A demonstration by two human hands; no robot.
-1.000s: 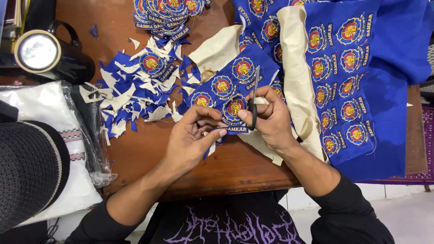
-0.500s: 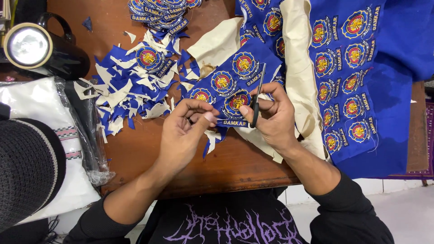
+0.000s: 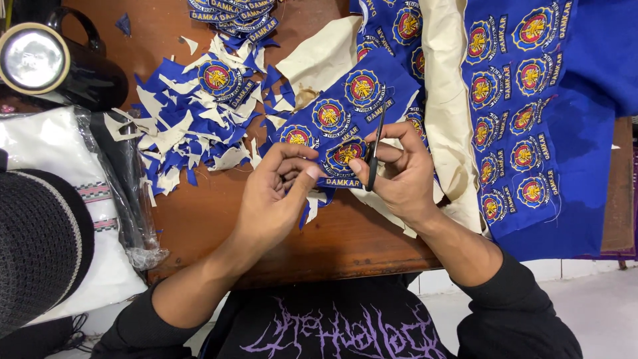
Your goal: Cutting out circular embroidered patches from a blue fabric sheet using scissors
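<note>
Craft workshop: embroidered patch sheets (image 3: 525, 100), fabric offcuts (image 3: 179, 133), wooden table (image 3: 279, 233).

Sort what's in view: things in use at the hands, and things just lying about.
In use: left hand, right hand, scissors, blue patch strip.
Lying about: offcut scraps, cut patch stack, black mug, black hat, blue embroidered sheet.

Blue fabric strip of embroidered round gold-and-red emblem patches (image 3: 345, 123), cream backing underneath, lying diagonally across brown wooden tabletop, lower end lifted between both hands, edge patch pinched at its bottom corner. Slim dark-handled metal scissors (image 3: 376, 145), upright, blades pointing away, crossing strip's right edge
</note>
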